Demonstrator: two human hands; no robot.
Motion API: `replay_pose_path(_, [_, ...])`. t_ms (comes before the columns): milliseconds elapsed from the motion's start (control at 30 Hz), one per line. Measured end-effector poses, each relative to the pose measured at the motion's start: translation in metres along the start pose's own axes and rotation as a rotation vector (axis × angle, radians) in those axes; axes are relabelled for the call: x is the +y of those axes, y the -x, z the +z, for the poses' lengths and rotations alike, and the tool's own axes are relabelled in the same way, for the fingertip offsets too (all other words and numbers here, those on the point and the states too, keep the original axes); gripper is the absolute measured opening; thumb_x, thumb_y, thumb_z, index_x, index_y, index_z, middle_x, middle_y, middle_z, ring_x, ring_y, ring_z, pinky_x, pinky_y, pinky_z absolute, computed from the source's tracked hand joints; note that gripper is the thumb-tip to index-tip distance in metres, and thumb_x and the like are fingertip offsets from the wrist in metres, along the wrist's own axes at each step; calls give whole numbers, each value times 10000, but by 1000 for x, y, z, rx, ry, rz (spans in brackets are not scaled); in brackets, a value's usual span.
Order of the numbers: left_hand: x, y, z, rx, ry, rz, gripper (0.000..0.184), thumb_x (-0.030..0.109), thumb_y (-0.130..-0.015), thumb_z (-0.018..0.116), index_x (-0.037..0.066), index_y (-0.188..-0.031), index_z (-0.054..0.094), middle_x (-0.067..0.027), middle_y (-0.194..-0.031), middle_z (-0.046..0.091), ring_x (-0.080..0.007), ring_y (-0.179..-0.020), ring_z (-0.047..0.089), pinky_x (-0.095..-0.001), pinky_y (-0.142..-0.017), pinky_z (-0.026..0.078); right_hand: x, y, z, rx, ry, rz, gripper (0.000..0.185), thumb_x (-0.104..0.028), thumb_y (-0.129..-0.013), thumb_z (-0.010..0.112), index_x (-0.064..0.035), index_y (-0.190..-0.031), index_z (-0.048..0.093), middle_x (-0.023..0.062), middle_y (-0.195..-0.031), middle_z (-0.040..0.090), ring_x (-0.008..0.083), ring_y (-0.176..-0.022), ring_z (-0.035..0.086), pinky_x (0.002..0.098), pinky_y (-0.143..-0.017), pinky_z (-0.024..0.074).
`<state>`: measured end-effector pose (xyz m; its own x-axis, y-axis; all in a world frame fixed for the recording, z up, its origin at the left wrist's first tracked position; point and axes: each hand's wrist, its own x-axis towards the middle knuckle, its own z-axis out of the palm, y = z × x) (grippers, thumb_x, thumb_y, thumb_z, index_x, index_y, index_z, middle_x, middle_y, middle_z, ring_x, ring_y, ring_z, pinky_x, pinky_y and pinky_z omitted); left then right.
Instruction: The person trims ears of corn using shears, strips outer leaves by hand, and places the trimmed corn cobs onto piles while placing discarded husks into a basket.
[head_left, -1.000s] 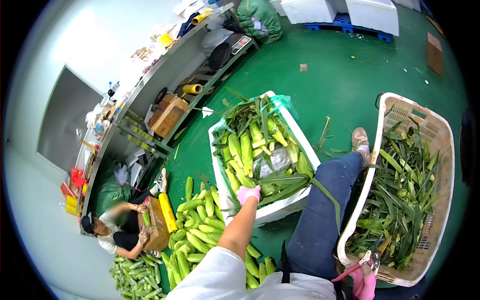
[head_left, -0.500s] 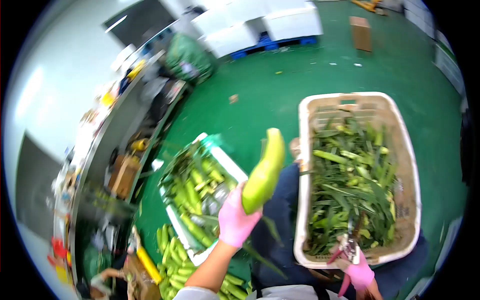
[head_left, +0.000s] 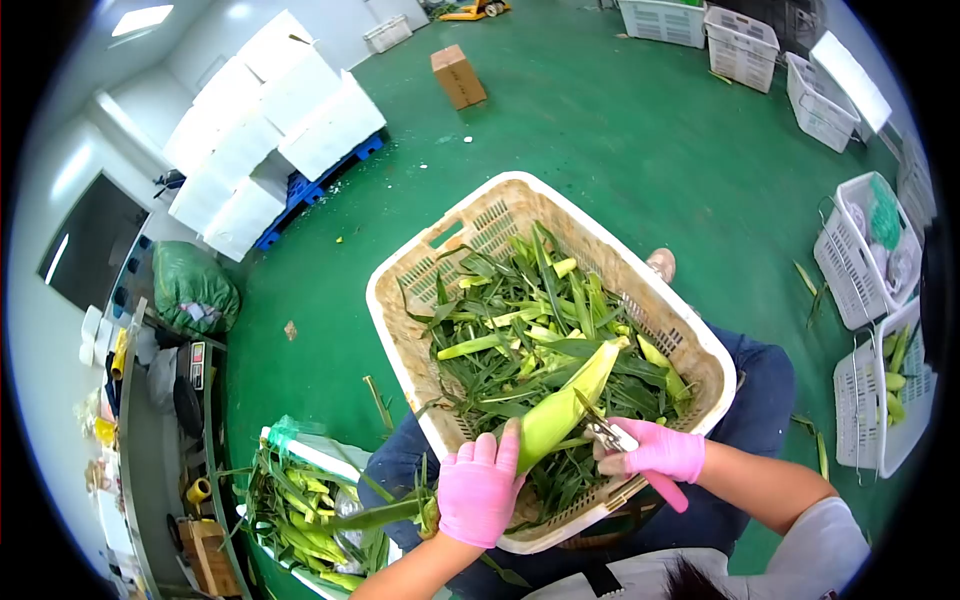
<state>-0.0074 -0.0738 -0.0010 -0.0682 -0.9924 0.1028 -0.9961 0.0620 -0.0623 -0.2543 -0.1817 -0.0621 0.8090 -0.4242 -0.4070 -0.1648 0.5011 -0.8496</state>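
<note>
An ear of corn in its green husk (head_left: 567, 410) slants over the near part of the white crate (head_left: 388, 300), its pale tip pointing away to the right. My left hand (head_left: 482, 490), in a pink glove, grips the lower end of the ear. A long leaf and stalk piece (head_left: 390, 513) sticks out to the left beside that hand. In my pink-gloved right hand (head_left: 665, 452) are pruning shears (head_left: 608, 436), with their blades close against the right side of the ear. Cut leaves and husk pieces (head_left: 520, 330) heap up inside the crate.
A foam box (head_left: 330, 450) holding more corn stands at lower left, near a shelf (head_left: 215, 450). Along the right stand white baskets (head_left: 855, 400). A cardboard box (head_left: 458, 77) and stacked white boxes (head_left: 320, 120) are farther off on the green floor.
The camera view has turned right. My left hand has brought the ear from beside the crate to over it, and the shears in my right hand are now against the ear.
</note>
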Motion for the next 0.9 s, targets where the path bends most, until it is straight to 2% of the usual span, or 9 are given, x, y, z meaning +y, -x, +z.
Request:
replay_pose_path(33, [3, 1, 2, -54, -23, 18, 771, 281, -660, 856, 89, -1355, 583, -71, -930, 585, -262, -836, 615, -395, -726, 480, 0, -2, 1, -9, -118, 76, 453, -340, -842, 792, -37, -1097, 572, 30, -925, 603, 148, -797, 578, 301, -745, 497])
replay_pose_path(133, [-3, 2, 10, -104, 9, 19, 781, 291, -663, 853, 81, -1364, 578, -79, -924, 582, -269, -824, 620, -405, -713, 483, 26, -28, -5, 57, 328, 38, 428, -317, -831, 766, -13, -1066, 580, 66, -813, 615, 183, -722, 621, 329, -713, 515])
replay_pose_path(233, [-10, -2, 8, -133, 27, -13, 748, 278, -660, 855, 77, -1334, 602, -95, -911, 595, -286, -832, 636, -411, -720, 489, 26, -38, -1, 130, 594, -25, 539, -346, -809, 759, 20, -1170, 597, 177, -879, 693, 272, -798, 689, 376, -791, 537])
replay_pose_path(333, [-17, -8, 2, -107, 73, -36, 709, 256, -648, 865, 81, -1296, 637, -102, -905, 610, -310, -831, 643, -426, -727, 509, 19, -42, 1, 126, 662, -45, 562, -364, -804, 753, 14, -1197, 618, 188, -883, 705, 292, -824, 698, 381, -807, 539])
replay_pose_path(567, [-27, -18, 0, -217, 321, -129, 717, 289, -624, 896, 70, -1264, 659, -138, -954, 643, -325, -846, 657, -402, -757, 545, 35, -34, -2, 140, 476, -144, 410, -358, -808, 766, -15, -988, 632, 125, -785, 672, 230, -695, 648, 368, -698, 525])
replay_pose_path(700, [-48, -20, 6, -241, 615, -102, 823, 364, -640, 935, 5, -1312, 627, -131, -965, 638, -282, -902, 653, -357, -853, 526, 5, -14, 5, 61, 114, -57, 326, -280, -857, 767, -22, -1019, 649, 55, -773, 661, 141, -690, 631, 306, -652, 527])
replay_pose_path(767, [-59, -14, 18, -291, 952, -127, 906, 363, -689, 921, -12, -1416, 531, -137, -1140, 654, -243, -1070, 648, -320, -964, 499, 2, -7, 7, -112, -244, -12, 294, -209, -927, 714, 11, -1104, 631, 71, -831, 675, 136, -687, 653, 283, -617, 537])
replay_pose_path(833, [-47, -11, 28, -242, 1354, -246, 953, 386, -705, 920, -49, -1435, 489, -140, -1282, 637, -217, -1184, 609, -321, -1041, 461, 9, -4, 17, -220, -566, -159, 341, -191, -938, 691, 39, -1173, 599, 98, -893, 680, 171, -762, 679, 283, -604, 549])
replay_pose_path(900, [-28, -10, 27, -298, 1599, -363, 1042, 489, -709, 884, -48, -1477, 429, -132, -1370, 590, -212, -1264, 557, -349, -1114, 403, 7, -5, 34, -319, -811, -268, 462, -246, -951, 680, 38, -1287, 541, 109, -970, 639, 243, -922, 654, 353, -774, 555])
